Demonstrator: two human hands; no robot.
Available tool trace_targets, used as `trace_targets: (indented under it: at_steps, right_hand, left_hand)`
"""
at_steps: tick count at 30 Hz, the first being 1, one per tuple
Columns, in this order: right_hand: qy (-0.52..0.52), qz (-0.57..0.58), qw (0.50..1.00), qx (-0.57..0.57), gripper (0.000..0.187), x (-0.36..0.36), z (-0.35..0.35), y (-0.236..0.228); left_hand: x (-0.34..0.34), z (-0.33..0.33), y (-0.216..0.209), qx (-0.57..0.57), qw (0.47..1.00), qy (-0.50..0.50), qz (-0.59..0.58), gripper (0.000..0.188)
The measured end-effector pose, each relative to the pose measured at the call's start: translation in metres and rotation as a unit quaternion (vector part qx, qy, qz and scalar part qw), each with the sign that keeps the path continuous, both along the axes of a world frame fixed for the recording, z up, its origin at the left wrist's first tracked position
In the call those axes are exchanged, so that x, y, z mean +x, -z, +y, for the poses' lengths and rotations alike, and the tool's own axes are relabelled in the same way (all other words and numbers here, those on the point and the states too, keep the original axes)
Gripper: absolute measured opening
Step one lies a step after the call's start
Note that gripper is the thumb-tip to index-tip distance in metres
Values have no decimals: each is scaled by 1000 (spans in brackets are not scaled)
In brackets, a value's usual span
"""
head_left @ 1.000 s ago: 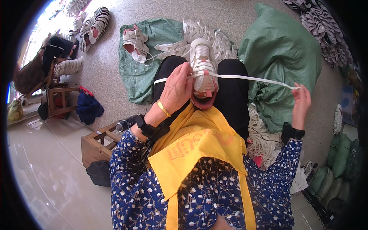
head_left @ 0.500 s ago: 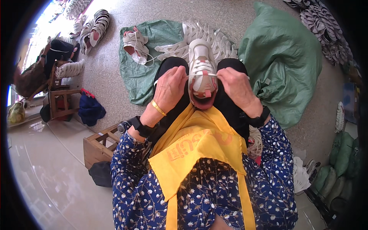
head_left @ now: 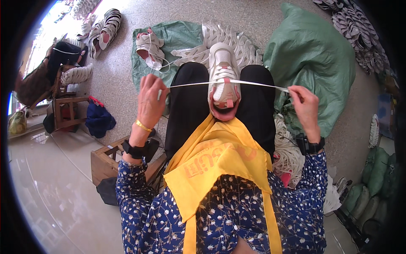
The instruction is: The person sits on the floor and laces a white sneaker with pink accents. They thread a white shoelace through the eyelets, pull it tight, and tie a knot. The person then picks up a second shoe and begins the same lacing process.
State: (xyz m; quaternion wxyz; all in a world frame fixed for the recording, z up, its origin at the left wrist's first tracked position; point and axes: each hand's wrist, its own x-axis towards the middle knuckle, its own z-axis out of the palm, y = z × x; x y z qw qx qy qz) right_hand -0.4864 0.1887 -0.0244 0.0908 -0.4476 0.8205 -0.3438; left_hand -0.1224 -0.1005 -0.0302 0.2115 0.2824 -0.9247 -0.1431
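Note:
A white and pink sneaker (head_left: 223, 63) rests between my knees, its toe pointing away from me and its heel toward the yellow apron (head_left: 220, 154). A flat white shoelace (head_left: 253, 84) passes through the pink loop on the tongue and stretches nearly level out to both sides. My left hand (head_left: 151, 98) pinches one end beyond my left knee. Beyond my right knee, my right hand (head_left: 305, 103) pinches the other end between thumb and fingers. Laces also cross the shoe's front.
Another sneaker (head_left: 150, 48) and several stacked shoe uppers (head_left: 232, 40) lie on a green sheet (head_left: 179, 31). A full green sack (head_left: 317, 63) stands at the right, with a bundle of white laces (head_left: 289, 150) nearer me. At the left are a wooden stool (head_left: 105, 163) and a co-worker's legs (head_left: 61, 59).
Both hands have moved apart, left and right, from close beside the shoe to beyond my knees. The lace between them is now drawn out long and taut.

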Motion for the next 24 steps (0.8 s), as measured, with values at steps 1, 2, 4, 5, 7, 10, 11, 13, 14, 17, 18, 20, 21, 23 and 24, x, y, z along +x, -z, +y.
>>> trace_targets:
  at_steps: [1,2,4,5,7,10,11,13,14,17,18,20,21,23,24]
  right_hand:
    - [20,-20,1000,-2,8,-7,9,1]
    - [40,-37,999,-3,8,-14,17,0]
    - [73,-48,996,-5,12,-31,37,6]
    - [90,-49,995,3,12,-39,46,7]
    - [123,-53,991,15,14,-53,63,11]
    - [152,-102,983,20,16,-78,88,26]
    - [158,-110,981,24,16,-85,93,30]
    - [159,-106,981,33,17,-94,102,34]
    - [161,-102,981,37,17,-95,103,33]
    - [158,-68,983,63,18,-98,103,33]
    - [151,-47,985,66,18,-99,103,33]
    - [136,-5,988,73,17,-100,102,33]
    - [135,2,986,93,15,-101,100,32]
    - [134,15,982,133,13,-104,99,28]
    - [126,16,980,156,13,-104,97,28]
  left_hand:
    - [9,-5,-1,-16,1000,-15,-14,13]
    - [21,-9,1,-26,999,-36,-23,13]
    - [42,-21,2,11,996,-79,-33,12]
    - [54,-28,3,31,994,-100,-38,12]
    - [83,-45,11,13,990,-138,-33,12]
    - [122,-67,17,25,982,-182,-39,14]
    - [135,-73,20,32,978,-203,-42,15]
    - [154,-84,18,28,976,-212,-46,16]
    - [158,-85,15,38,974,-220,-44,17]
    - [161,-87,13,42,974,-218,-39,18]
    - [161,-88,12,35,975,-213,-44,17]
    - [160,-91,11,30,975,-213,-52,16]
    - [161,-92,11,34,974,-218,-56,16]
    - [162,-95,10,41,974,-215,-60,15]
    - [162,-97,8,44,975,-207,-60,15]
